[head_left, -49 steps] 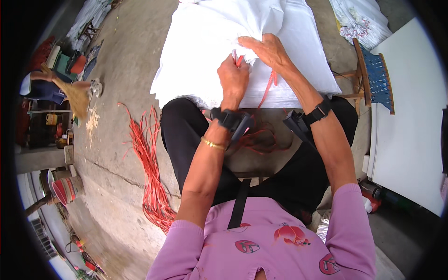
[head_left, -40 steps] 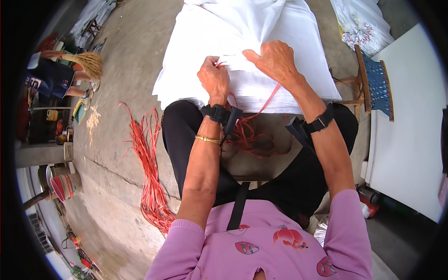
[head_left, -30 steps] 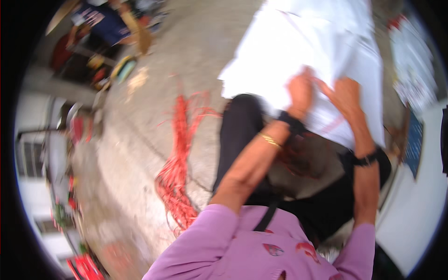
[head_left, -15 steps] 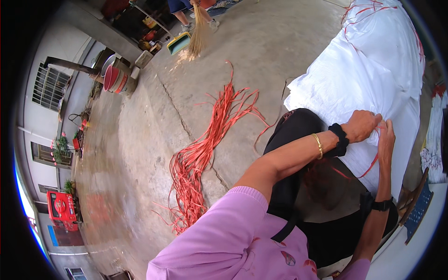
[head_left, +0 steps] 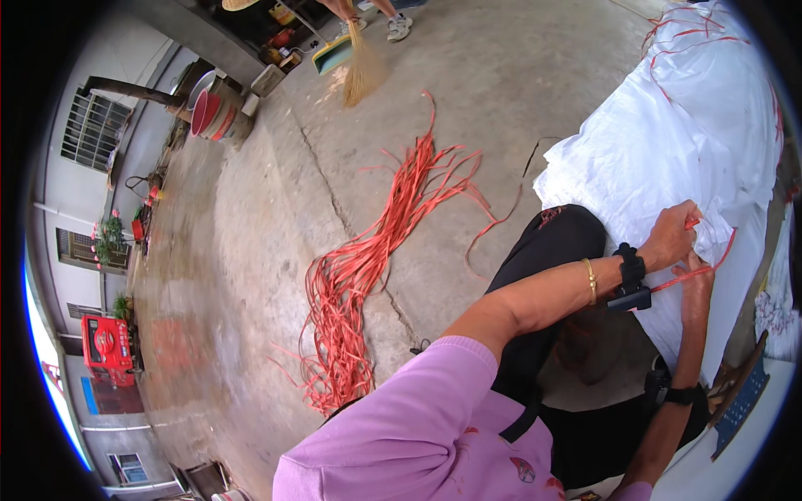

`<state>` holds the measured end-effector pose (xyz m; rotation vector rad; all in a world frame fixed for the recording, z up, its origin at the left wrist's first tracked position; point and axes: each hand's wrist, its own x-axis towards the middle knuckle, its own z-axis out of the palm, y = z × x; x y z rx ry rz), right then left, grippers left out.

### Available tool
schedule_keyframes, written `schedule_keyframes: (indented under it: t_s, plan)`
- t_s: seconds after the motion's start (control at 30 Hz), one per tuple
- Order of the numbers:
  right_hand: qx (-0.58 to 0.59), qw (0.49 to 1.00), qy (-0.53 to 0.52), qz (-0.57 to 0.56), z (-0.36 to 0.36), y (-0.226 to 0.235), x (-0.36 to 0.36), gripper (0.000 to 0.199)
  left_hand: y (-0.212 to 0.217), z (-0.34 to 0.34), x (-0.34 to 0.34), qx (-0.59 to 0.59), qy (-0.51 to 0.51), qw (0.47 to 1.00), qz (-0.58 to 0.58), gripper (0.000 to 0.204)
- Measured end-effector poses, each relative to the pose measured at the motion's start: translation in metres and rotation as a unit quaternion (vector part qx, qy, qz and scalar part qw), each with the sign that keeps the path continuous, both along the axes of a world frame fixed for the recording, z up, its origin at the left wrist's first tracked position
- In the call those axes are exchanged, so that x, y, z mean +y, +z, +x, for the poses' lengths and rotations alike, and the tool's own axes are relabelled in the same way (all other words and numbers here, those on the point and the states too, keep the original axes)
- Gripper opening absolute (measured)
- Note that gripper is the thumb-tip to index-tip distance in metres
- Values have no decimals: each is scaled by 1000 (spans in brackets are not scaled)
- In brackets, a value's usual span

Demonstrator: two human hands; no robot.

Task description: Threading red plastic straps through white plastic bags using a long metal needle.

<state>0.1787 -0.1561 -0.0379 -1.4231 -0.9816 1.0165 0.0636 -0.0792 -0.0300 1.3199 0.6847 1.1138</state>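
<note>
My left hand (head_left: 671, 236) is closed at the edge of a pile of white plastic-like sheets (head_left: 643, 142), a bit of red strip (head_left: 692, 223) poking out at its fingers. Just below it, my right hand (head_left: 695, 282) has its fingers bent together on a red strip (head_left: 723, 260), which crosses them and loops up over the white material. The gathered white piece (head_left: 713, 238) lies against both hands. My fingertips partly hide how the strip runs around it. On the floor to the left lies a long loose bundle of red strips (head_left: 368, 250).
At the far side, a person's legs (head_left: 388, 10) stand beside a straw broom (head_left: 362, 75) and a green dustpan (head_left: 332, 55). A reddish bucket (head_left: 213, 115) is at the upper left, and a red machine (head_left: 109, 349) stands by the wall. A blue perforated piece (head_left: 742, 401) is at my right.
My hands have gone from close together at the white sheets to slightly lower, with the red strip now looped across them. The broom has swung a little and the person has shifted right.
</note>
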Motion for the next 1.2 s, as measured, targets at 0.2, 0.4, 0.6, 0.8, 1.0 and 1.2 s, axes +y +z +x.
schedule_keyframes:
  t_s: [0.2, 0.4, 0.6, 0.8, 1.0, 1.2]
  plan:
    - [75, 995, -55, -20, -11, -8, 0, 28, -13, 6, 1, -45, -4, 995, 88, 20]
    - [-200, 970, -134, 43, -4, 4, -4, 26, 31, -21, 6, -139, -244, 939, -197, 24]
    - [-514, 851, -67, 82, 0, 5, -10, 18, 23, -30, 26, -134, -258, 915, -280, 45]
    - [-384, 923, -33, -19, -2, 4, -12, 16, 9, -19, 22, -115, -235, 906, -332, 20]
    - [-133, 987, -90, 30, 3, -12, -5, 19, 6, -12, 14, -127, -198, 918, -319, 7]
    - [-442, 893, -81, 5, 20, -6, -20, 14, -3, 5, 7, -93, -175, 937, -289, 6]
